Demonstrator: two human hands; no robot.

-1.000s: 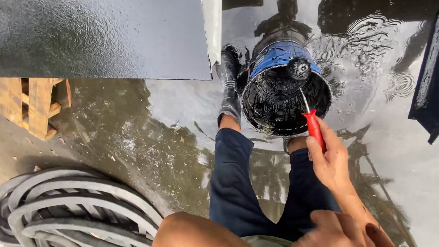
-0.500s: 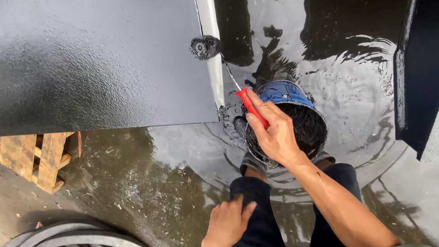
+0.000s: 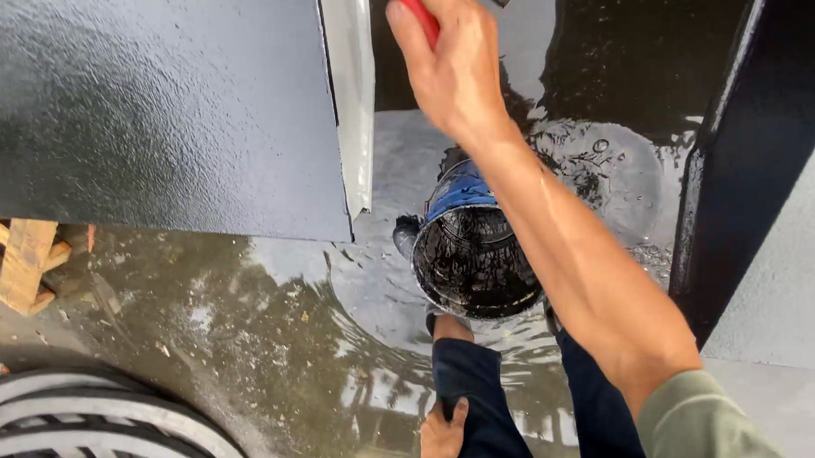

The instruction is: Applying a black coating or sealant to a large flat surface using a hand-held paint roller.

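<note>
My right hand (image 3: 451,67) reaches up and forward at the top of the view, closed around the red handle (image 3: 413,9) of a paint roller; the roller head is out of frame. Beside it stands a large board (image 3: 146,112) coated in wet black paint, with a white edge (image 3: 351,85). Below my arm a blue bucket (image 3: 473,254) of black paint sits on the wet floor between my feet. My left hand (image 3: 441,438) rests on my left thigh, fingers apart, holding nothing.
A wooden pallet (image 3: 11,265) sits under the board at the left. Coiled grey hose (image 3: 87,440) lies at the bottom left. A black-painted post or panel (image 3: 742,132) stands at the right against a grey wall. The floor (image 3: 276,354) is wet and reflective.
My right hand lifted the roller out of the bucket and carried it up past the board's white edge; the roller head has left the view. My left hand settled on my thigh.
</note>
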